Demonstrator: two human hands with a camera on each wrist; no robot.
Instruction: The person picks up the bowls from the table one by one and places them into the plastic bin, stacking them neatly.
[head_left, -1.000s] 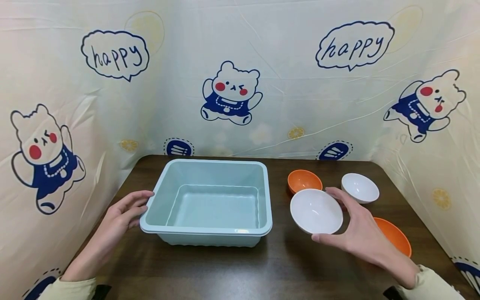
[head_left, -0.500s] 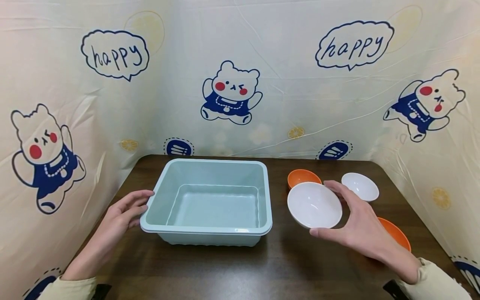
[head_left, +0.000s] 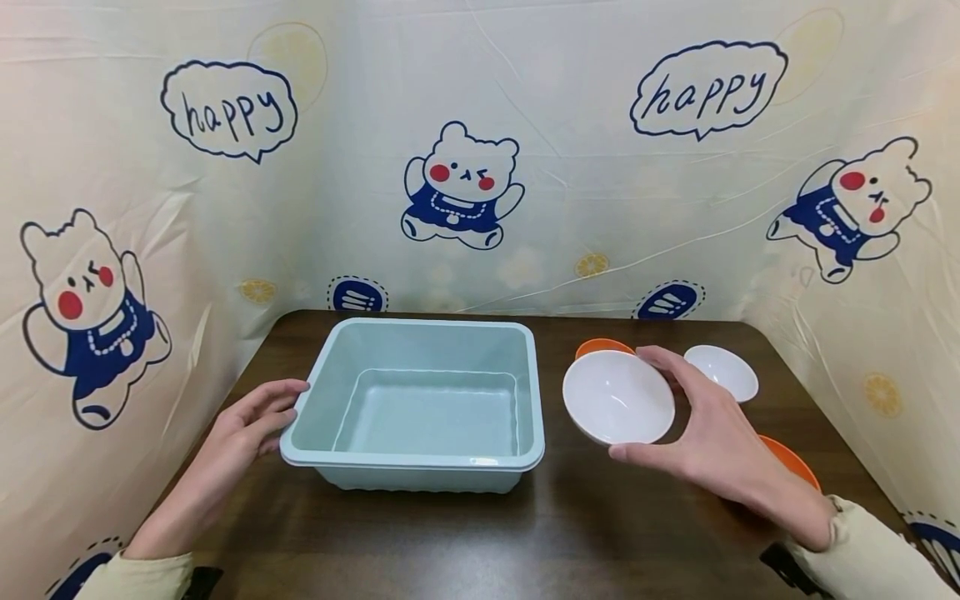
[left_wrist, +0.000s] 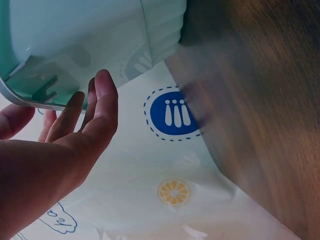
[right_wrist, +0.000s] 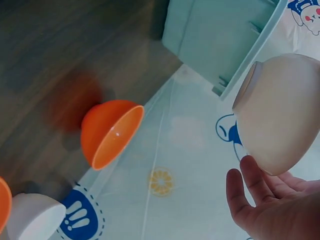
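Observation:
My left hand (head_left: 251, 425) is at the left side of a pale blue-green plastic tub (head_left: 412, 460), its loosely extended fingers touching the rim. In the left wrist view the fingertips (left_wrist: 104, 82) lie along the tub's outer wall, under the rim. A white bowl (head_left: 618, 396) is held up by my right hand (head_left: 712, 442), the thumb at its near edge and the fingers at its far edge. The right wrist view shows this bowl's underside and foot, raised above the table. It overlaps an orange bowl (head_left: 600, 345) behind it in the head view.
A second white bowl (head_left: 723, 372) stands at the back right. Another orange bowl (head_left: 791, 462) sits partly hidden behind my right wrist. Printed plastic sheeting (head_left: 465, 275) encloses the brown wooden table (head_left: 420, 550) at the back and both sides.
My right hand has moved the white bowl up and slightly left in the head view, so it now covers more of the back orange bowl. The left hand and tub stay put.

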